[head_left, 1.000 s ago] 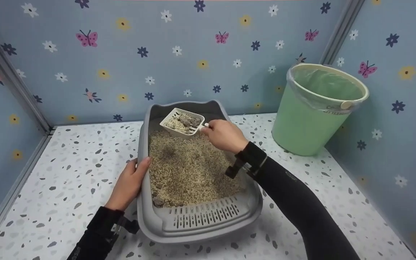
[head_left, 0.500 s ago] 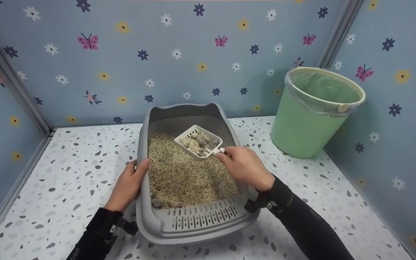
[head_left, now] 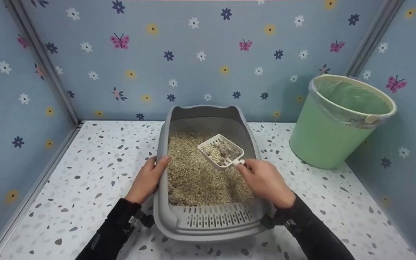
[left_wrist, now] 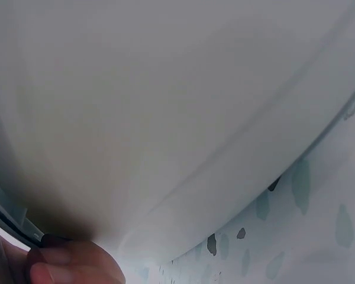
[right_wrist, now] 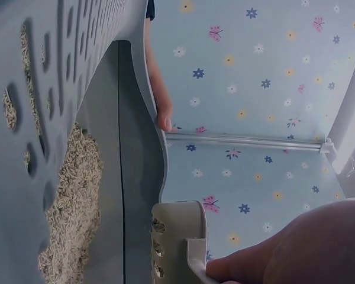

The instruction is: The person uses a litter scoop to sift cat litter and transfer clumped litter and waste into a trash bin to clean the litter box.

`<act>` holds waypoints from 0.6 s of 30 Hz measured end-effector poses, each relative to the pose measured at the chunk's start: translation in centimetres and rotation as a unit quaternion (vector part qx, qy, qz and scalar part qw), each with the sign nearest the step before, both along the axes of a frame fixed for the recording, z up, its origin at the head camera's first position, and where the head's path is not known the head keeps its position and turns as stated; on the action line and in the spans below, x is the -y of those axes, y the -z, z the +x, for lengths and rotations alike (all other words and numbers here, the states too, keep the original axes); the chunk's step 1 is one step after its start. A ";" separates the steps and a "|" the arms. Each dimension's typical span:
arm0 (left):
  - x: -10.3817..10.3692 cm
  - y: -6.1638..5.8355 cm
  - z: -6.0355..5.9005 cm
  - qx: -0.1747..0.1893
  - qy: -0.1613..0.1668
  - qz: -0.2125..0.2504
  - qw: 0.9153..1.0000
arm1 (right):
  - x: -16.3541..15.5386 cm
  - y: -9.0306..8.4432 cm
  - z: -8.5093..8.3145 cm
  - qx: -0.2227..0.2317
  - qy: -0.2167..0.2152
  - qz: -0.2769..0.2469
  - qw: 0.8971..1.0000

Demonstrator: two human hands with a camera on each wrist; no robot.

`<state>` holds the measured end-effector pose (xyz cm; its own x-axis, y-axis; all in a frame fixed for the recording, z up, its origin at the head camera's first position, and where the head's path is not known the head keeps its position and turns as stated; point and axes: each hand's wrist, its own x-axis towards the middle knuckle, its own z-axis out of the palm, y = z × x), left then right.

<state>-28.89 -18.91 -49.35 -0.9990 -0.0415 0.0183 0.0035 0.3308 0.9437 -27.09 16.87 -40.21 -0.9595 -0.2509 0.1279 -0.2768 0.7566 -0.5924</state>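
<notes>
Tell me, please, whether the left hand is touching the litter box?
Touching. In the head view the left hand grips the left rim of the litter box, thumb over the edge; the right wrist view shows its fingers on that rim too.

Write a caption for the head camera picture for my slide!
Right hand holds a loaded scoop over the litter box; left hand grips its rim.

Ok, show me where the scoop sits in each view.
Head: scoop at centre, over the litter, held by the right hand.
Left wrist: not in it; only the litter box wall.
Right wrist: scoop at bottom centre.
Shared landmark: the grey litter box.
</notes>
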 end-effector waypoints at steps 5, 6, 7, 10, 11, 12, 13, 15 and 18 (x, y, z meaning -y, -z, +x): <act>-0.6 -0.1 -0.2 -0.003 0.001 0.000 1.000 | -0.3 0.0 0.4 0.023 0.008 -0.001 1.000; -0.6 -0.1 -0.1 -0.001 0.002 0.001 1.000 | -0.3 -0.1 0.4 0.032 0.010 0.000 0.999; -0.5 -0.2 -0.1 0.001 0.003 0.002 1.000 | -0.2 -0.3 0.4 0.040 0.011 0.000 0.999; -0.2 -0.2 0.0 0.004 0.001 0.003 1.000 | 0.3 -0.8 -0.3 0.045 0.006 0.000 0.999; -0.1 -0.2 0.0 0.003 0.000 0.003 1.000 | 0.5 -1.0 -0.8 0.041 0.002 -0.002 0.999; 0.0 -0.2 0.0 0.002 -0.002 0.003 1.000 | 0.8 -1.2 -1.2 0.035 -0.003 -0.005 0.999; 0.1 -0.2 0.0 0.001 -0.003 0.001 1.000 | 0.9 -1.4 -1.5 0.026 -0.007 -0.005 1.000; 0.2 -0.2 -0.1 0.003 -0.001 -0.002 1.000 | 0.8 -1.7 -1.6 0.020 -0.010 -0.008 1.000; 0.3 -0.2 -0.2 0.009 0.006 -0.006 1.000 | 0.1 -2.0 -0.5 0.029 -0.006 -0.004 1.000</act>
